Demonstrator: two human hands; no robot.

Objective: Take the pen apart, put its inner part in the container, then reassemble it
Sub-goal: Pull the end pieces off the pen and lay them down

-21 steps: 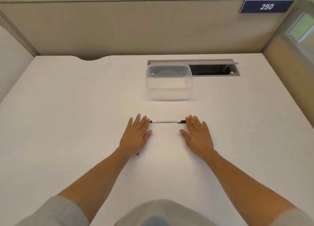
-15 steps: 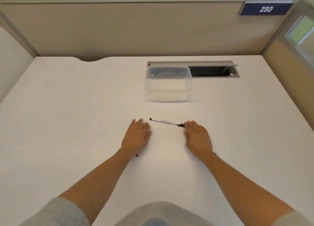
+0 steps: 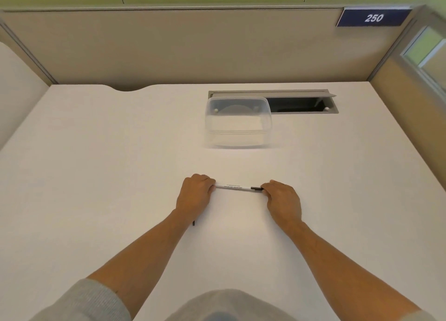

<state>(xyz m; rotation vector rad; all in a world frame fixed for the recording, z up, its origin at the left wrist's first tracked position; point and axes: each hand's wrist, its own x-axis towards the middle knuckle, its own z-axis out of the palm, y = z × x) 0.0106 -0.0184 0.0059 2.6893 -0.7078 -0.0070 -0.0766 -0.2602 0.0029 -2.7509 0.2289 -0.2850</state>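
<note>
A thin white pen (image 3: pixel 235 187) with small print and a black right end lies sideways over the white desk (image 3: pixel 96 175). My left hand (image 3: pixel 194 195) is curled around the pen's left end. My right hand (image 3: pixel 283 198) pinches its black right end. Both pen tips are hidden inside my fingers. A clear plastic container (image 3: pixel 237 122) stands farther back, behind the pen; it looks empty. A small black piece (image 3: pixel 193 223) shows on the desk beside my left wrist.
An open grey cable slot (image 3: pixel 304 103) is sunk into the desk behind and right of the container. Beige partition walls close the back and right sides. A blue sign (image 3: pixel 373 18) reads 250.
Both hands lay flat beside the pen before. They have since curled shut around its two ends, and the pen is level again between them.
</note>
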